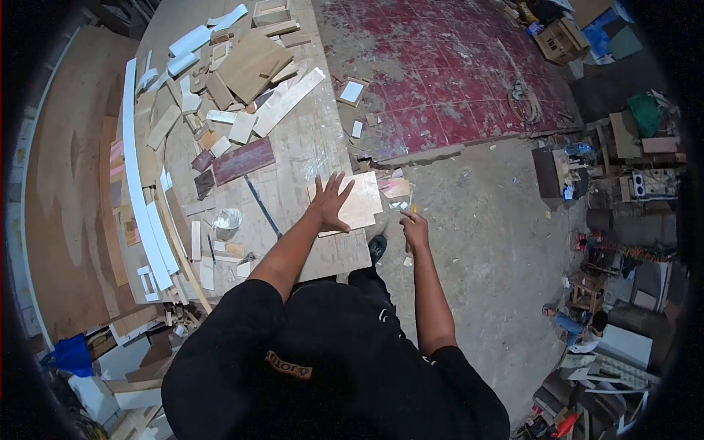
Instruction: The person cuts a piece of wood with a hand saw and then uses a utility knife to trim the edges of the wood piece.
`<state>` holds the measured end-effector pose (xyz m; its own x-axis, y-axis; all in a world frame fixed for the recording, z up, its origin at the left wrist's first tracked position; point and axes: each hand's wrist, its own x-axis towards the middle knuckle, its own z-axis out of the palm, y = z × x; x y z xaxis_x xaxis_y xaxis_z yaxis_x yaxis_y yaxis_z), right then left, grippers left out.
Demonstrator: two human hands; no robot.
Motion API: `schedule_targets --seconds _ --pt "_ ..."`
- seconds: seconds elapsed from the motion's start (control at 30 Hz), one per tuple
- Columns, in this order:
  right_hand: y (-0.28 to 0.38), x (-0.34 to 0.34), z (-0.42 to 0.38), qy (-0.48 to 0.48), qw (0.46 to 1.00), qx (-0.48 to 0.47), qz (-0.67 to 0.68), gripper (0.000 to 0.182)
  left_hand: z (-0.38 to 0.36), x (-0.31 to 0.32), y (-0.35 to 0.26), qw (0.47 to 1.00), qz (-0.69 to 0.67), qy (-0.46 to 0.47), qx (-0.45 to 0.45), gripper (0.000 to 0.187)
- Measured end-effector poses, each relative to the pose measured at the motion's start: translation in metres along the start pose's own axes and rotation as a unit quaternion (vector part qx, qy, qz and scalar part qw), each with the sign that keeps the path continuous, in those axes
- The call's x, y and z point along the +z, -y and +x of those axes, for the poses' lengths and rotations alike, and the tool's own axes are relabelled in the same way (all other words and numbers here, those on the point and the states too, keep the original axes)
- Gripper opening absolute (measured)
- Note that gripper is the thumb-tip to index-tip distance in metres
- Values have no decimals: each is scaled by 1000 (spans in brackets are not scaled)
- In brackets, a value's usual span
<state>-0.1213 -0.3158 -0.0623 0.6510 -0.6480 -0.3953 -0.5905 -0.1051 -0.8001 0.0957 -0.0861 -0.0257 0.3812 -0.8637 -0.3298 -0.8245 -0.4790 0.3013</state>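
My left hand (pixel 330 205) lies with fingers spread on thin pale wood sheets (pixel 364 195) at the right edge of the workbench (pixel 301 158). Off the bench edge, over the concrete floor, my right hand (pixel 416 230) is closed round a slim yellow tool (pixel 413 208). Its exact kind is too small to make out. Beneath the sheets shows a wider wooden board (pixel 337 257). A long dark metal strip (pixel 262 204) rests left of my left forearm, and a dark red wooden piece (pixel 243 160) lies farther back.
Wood offcuts (pixel 249 66) are heaped at the bench's far end. A clear container (pixel 227 221) and long white strips (pixel 136 161) lie to the left. Red floor tiles (pixel 440 81) are ahead; another person (pixel 589 331) is at far right among clutter.
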Motion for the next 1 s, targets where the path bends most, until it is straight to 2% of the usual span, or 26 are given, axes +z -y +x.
schedule_targets --seconds 0.03,0.1,0.13,0.17,0.23,0.27,0.3,0.37,0.4,0.53,0.63,0.7,0.77,0.83,0.97,1.0 --pt "3 7 9 7 1000 -1 2 35 1 0 1 1000 1 2 -5 155" --pt "12 27 24 50 996 58 48 41 -3 -6 0 1000 -12 1 -6 152" --pt "11 38 34 79 992 73 66 49 -5 -8 -2 1000 -26 -3 1 149" --pt "33 41 32 86 992 71 66 49 -3 -4 -2 1000 -26 -3 -6 149" --pt "70 42 28 144 977 103 117 57 4 5 -8 993 -67 -91 -43 135" --pt "65 52 32 140 973 98 155 52 5 2 -16 987 -78 -123 -69 114" --pt "59 56 37 147 972 99 155 52 11 5 -22 987 -78 -122 -76 114" --pt "62 59 43 172 968 140 120 31 30 25 -25 955 -67 -197 -209 99" --pt "64 58 42 183 966 131 123 28 36 31 -28 950 -45 -185 -250 91" --pt "48 65 47 189 967 123 118 28 37 29 -34 948 -18 -169 -268 88" --pt "35 68 50 199 964 133 115 25 37 29 -30 956 0 -167 -240 81" --pt "31 70 50 199 962 135 125 25 37 32 -28 968 -9 -185 -169 74" --pt "32 71 51 199 961 137 135 24 38 35 -26 969 -16 -182 -168 72" --pt "33 67 53 208 965 128 98 24 40 36 -26 969 -25 -180 -165 69" --pt "25 67 52 213 967 92 104 26 42 37 -25 973 8 -148 -174 66" --pt "20 68 54 216 971 60 81 26 43 38 -23 975 8 -134 -175 65"
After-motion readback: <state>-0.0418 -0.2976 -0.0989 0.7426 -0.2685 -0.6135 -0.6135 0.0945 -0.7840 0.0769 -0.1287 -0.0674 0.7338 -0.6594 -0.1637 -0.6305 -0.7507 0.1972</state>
